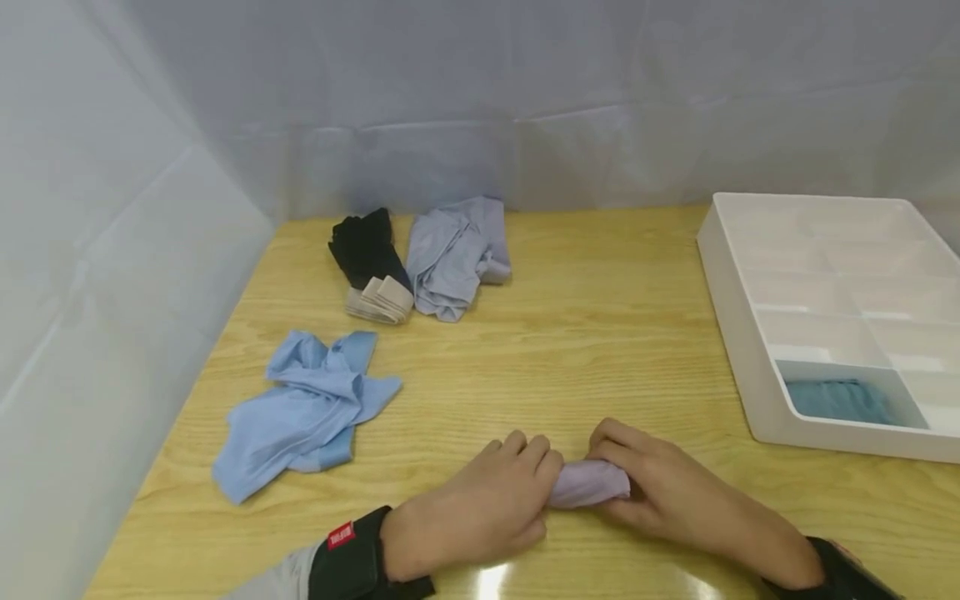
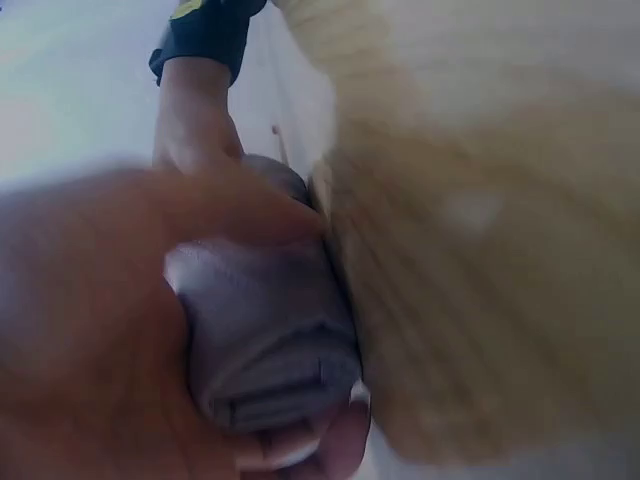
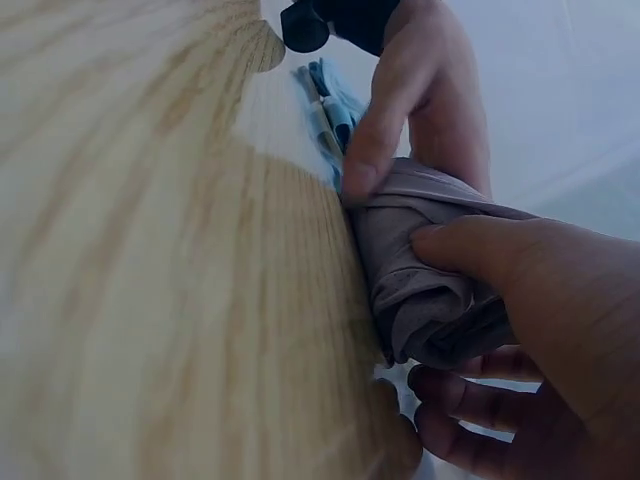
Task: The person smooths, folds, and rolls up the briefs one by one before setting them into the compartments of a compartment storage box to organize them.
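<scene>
Cloth roll in pale lilac fabric (image 1: 588, 484) sits on the yellowish wood-grain table (image 1: 585, 350), its ends grasped by the fingers of the left hand (image 1: 491, 500) and right hand (image 1: 663, 487). Probably light, soft and unbreakable, yet apt to unwind; best held around both ends, layers pinched together.

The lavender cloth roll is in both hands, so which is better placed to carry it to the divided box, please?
Probably the right hand: it grips the lavender cloth roll and is nearer the divided box than the left hand.
</scene>
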Tool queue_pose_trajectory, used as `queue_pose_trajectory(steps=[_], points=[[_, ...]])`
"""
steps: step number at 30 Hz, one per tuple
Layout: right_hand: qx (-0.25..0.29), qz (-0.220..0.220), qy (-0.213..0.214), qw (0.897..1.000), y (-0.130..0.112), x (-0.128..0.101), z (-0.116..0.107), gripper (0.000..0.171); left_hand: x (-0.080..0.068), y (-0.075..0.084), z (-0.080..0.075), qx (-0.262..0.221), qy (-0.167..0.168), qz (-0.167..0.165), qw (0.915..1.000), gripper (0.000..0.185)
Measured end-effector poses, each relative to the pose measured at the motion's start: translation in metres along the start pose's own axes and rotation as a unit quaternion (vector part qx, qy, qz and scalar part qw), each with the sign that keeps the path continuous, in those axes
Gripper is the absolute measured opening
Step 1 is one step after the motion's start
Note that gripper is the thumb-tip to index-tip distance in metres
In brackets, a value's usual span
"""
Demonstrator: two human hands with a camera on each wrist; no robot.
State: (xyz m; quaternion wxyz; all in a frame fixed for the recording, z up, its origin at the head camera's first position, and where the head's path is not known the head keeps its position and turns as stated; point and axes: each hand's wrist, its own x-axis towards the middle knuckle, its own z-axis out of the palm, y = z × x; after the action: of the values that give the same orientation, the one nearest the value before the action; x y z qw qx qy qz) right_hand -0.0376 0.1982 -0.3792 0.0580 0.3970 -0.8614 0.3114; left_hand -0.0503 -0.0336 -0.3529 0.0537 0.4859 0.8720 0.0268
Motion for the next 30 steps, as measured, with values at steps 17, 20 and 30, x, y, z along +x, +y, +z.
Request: queue_pose_trajectory(steps=[17,20,30], points=[[0.135,0.018,-0.074,0.988,0.01,-0.003,0.0,0.013,0.011,-0.001,0.001,-0.108,-0.025,-0.021,0.9936,0.028],[0.137,0.024,-0.078,0.987,0.01,-0.002,0.0,0.014,0.01,0.0,0.001,-0.127,-0.04,-0.034,0.9906,0.029],[0.159,0.137,-0.043,0.977,0.009,-0.004,0.0,0.051,0.008,-0.004,-0.003,-0.135,0.007,-0.084,0.9873,0.029]])
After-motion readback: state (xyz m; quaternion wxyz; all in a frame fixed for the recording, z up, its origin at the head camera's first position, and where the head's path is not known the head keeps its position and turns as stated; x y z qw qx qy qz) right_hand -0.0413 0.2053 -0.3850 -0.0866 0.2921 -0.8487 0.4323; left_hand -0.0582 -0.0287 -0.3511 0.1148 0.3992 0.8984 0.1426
